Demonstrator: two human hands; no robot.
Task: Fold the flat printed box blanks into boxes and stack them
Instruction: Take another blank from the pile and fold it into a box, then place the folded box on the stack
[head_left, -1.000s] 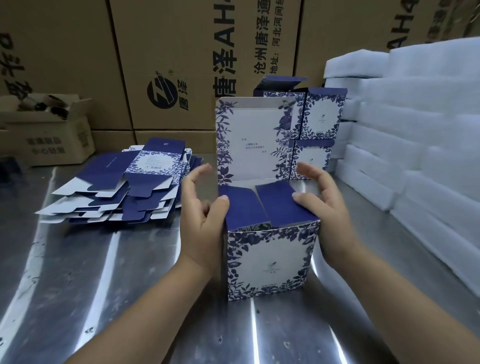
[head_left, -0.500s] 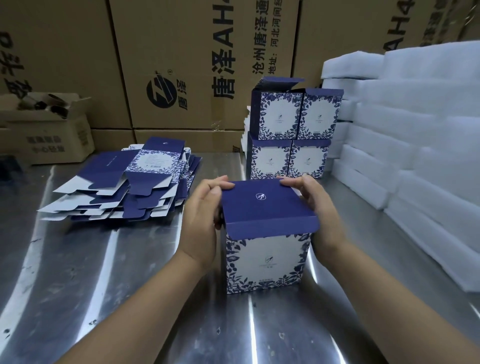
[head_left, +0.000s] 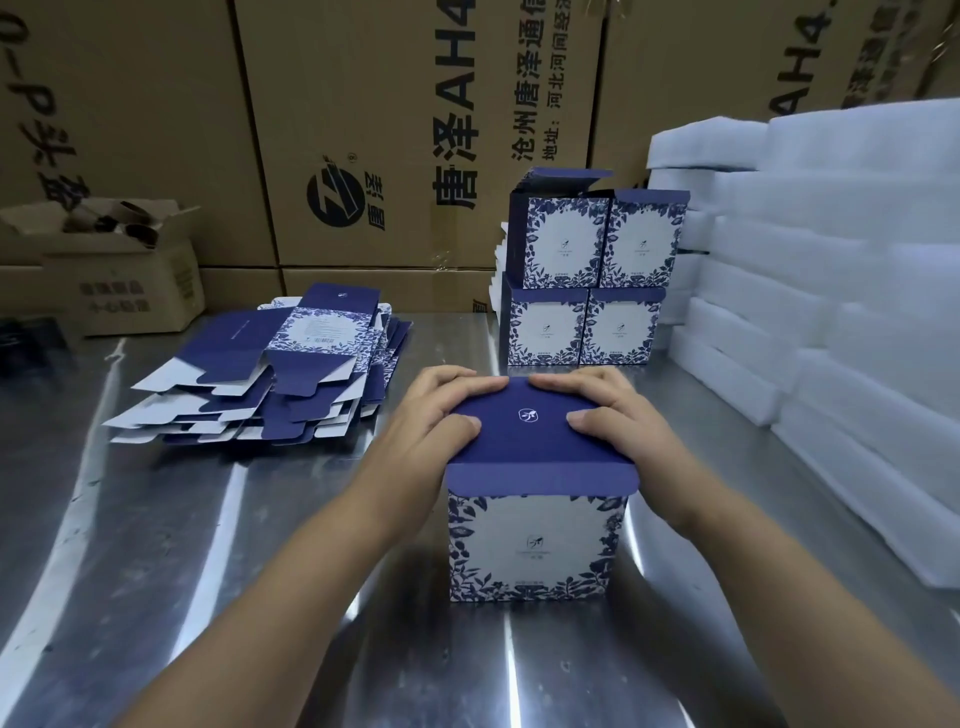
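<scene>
The left hand (head_left: 441, 410) lies on the left side of the lid (head_left: 535, 436). Its fingers stretch almost straight along the far edge and its thumb rests flat on the dark blue top, so it presses down rather than gripping. The right hand (head_left: 613, 415) mirrors it on the right side, with fingers and thumb extended in the same way. The fingertips of the two hands nearly meet at the middle of the far edge.

The lid belongs to a blue-and-white printed box (head_left: 535, 545) that stands upright on the steel counter (head_left: 208, 571), between the two forearms. The lid's front flap (head_left: 540, 479) lies outside the box, hanging over the top of the front panel.

Straight behind the box and near it, four folded boxes (head_left: 587, 280) are stacked two on two. The upper left one has its lid partly raised. On the left, well apart from the left hand, a loose fanned pile of flat blanks (head_left: 270, 374) lies on the counter.

White foam slabs (head_left: 831, 260) are piled along the right side, touching the folded boxes at the back and running forward past the right forearm. Large brown cartons (head_left: 363, 130) with black printing wall off the far edge of the counter. A small open carton (head_left: 119, 270) sits at the far left, and its dark contents are too unclear to name.
</scene>
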